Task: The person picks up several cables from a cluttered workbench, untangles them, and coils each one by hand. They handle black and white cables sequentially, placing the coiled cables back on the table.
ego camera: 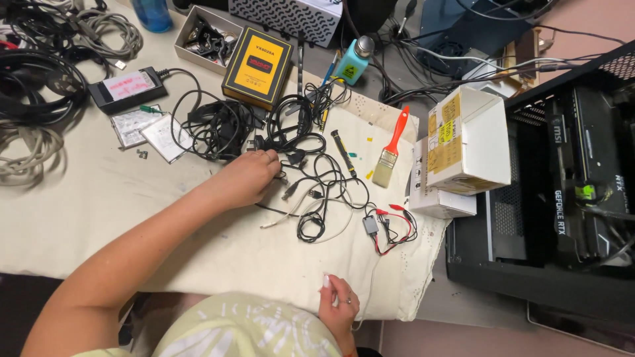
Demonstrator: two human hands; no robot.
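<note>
Fingers first: the left hand (248,177) is stretched out over the cloth, fingertips curled down together into the tangle of black cables (304,165), pinched on a strand at its left edge, though exactly which lead sits between them I cannot tell, since the knuckles hide the grip. That tangle lies mid-table on the cream cloth (198,244), loops spilling toward the near edge, a white lead (281,218) trailing out beneath the hand. The reach looks like a way to pin one strand so the rest can be sorted

Right hand (338,305) sits low at the near edge of the table, fingers loosely bent and slightly apart, resting on the cloth's hem and holding nothing I can make out; it reads as a steadying hand, keeping the fabric from sliding

Moving outward: just right of the tangle, a small black module with red clip leads (390,228) lies apart from the knot. Above that, a paintbrush with an orange handle (390,149) lies angled beside a black pen-like tool (342,151). A stack of white cardboard boxes (463,142) sits on the cloth's right edge, near an open black computer case (562,192). Further back, a yellow and black box (258,66), a black power adapter (126,87) and a teal squeeze bottle (354,61) are pushed away from the working patch
</note>
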